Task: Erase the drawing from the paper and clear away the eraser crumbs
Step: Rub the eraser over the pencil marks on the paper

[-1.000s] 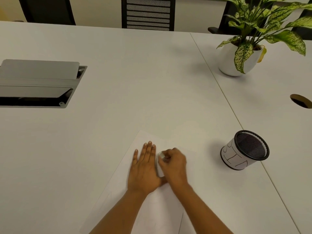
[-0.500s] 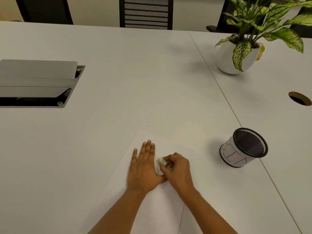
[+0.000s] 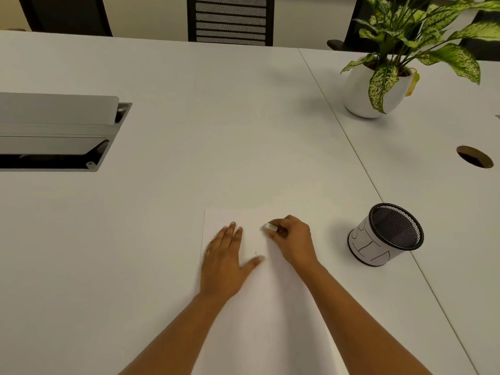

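Note:
A white sheet of paper [image 3: 270, 307] lies on the white table in front of me. My left hand [image 3: 226, 259] rests flat on the sheet's left part, fingers spread, thumb out to the right. My right hand [image 3: 293, 240] pinches a small white eraser [image 3: 270, 227] and holds it against the paper near the sheet's far edge. A tiny dark pencil mark [image 3: 256, 253] shows between the two hands. No crumbs are distinct at this size.
A black mesh pen cup [image 3: 384, 235] with a paper wrap stands right of the sheet. A potted plant [image 3: 378, 87] sits far right, a round cable hole [image 3: 474, 156] beyond the table seam, and an open cable hatch [image 3: 54, 131] at far left.
My hands have come apart: the right hand moved the eraser away from the left hand's fingers, up and to the right. The paper now lies squarer to me.

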Demonstrator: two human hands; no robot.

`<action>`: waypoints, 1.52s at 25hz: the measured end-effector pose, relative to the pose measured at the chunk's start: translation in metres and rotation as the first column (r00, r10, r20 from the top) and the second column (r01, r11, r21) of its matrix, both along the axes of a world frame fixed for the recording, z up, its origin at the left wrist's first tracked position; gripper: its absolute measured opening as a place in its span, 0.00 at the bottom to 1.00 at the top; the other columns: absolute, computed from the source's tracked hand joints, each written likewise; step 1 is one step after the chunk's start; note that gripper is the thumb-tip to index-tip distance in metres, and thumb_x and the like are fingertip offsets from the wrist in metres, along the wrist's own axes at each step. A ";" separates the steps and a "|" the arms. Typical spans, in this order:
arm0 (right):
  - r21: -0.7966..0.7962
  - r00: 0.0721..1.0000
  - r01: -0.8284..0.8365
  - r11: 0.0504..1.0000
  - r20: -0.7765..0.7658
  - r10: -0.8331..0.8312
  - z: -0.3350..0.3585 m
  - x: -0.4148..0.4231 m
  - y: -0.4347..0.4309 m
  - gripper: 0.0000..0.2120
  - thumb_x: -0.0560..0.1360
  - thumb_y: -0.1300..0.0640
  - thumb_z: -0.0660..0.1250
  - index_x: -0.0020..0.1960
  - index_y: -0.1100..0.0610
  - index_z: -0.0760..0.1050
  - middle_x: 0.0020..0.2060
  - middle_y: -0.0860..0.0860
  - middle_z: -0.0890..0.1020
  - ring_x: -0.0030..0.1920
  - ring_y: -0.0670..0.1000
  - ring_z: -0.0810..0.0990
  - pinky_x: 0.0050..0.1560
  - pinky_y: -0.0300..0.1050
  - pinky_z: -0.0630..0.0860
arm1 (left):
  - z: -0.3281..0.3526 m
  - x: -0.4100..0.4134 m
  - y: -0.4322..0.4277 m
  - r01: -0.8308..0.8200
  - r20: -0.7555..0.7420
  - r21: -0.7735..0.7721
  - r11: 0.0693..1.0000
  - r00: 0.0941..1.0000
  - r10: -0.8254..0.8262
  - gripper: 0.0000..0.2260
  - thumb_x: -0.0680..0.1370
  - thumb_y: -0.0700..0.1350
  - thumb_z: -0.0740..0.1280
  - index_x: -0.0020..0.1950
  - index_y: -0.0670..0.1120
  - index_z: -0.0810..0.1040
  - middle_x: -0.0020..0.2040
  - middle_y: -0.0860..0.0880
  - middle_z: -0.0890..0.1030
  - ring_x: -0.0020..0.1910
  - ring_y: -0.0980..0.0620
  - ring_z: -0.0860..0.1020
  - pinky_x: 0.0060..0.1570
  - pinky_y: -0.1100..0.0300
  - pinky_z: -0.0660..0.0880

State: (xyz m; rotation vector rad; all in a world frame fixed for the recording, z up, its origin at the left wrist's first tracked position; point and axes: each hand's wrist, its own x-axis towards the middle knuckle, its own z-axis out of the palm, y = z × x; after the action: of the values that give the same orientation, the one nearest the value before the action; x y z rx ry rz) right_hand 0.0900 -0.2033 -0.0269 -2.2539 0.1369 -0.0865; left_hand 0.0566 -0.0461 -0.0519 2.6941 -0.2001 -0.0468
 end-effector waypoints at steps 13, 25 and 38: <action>-0.023 0.987 -0.091 0.996 0.128 0.093 -0.011 -0.075 0.042 0.06 0.74 0.58 0.66 0.45 0.60 0.80 0.32 0.44 0.67 0.32 0.38 0.67 0.36 0.29 0.65 | -0.013 -0.007 0.019 0.027 0.146 0.209 0.977 0.988 -0.058 0.27 0.82 0.48 0.37 0.66 0.41 0.72 0.65 0.45 0.74 0.64 0.48 0.73 0.65 0.54 0.55; -0.118 0.997 0.075 0.990 0.043 -0.070 -0.004 -0.024 0.022 0.07 0.74 0.58 0.65 0.45 0.63 0.78 0.38 0.51 0.71 0.38 0.48 0.70 0.33 0.33 0.63 | -0.017 -0.005 0.019 0.027 0.187 0.194 0.981 0.980 -0.064 0.28 0.82 0.48 0.36 0.66 0.43 0.72 0.65 0.46 0.75 0.64 0.50 0.73 0.67 0.54 0.62; -0.145 0.996 0.009 0.989 0.094 0.005 -0.007 -0.012 0.019 0.07 0.75 0.60 0.63 0.48 0.63 0.76 0.42 0.50 0.69 0.38 0.46 0.68 0.39 0.35 0.64 | -0.015 -0.004 0.019 0.037 0.124 0.192 0.981 0.990 -0.062 0.27 0.82 0.47 0.36 0.66 0.43 0.72 0.65 0.46 0.74 0.64 0.49 0.73 0.68 0.54 0.58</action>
State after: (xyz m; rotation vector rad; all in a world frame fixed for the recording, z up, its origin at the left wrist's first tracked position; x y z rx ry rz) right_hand 0.0775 -0.1839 -0.0340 -2.3902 0.0840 -0.2100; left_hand 0.0525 -0.0269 -0.0664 2.8842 -0.3177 0.0993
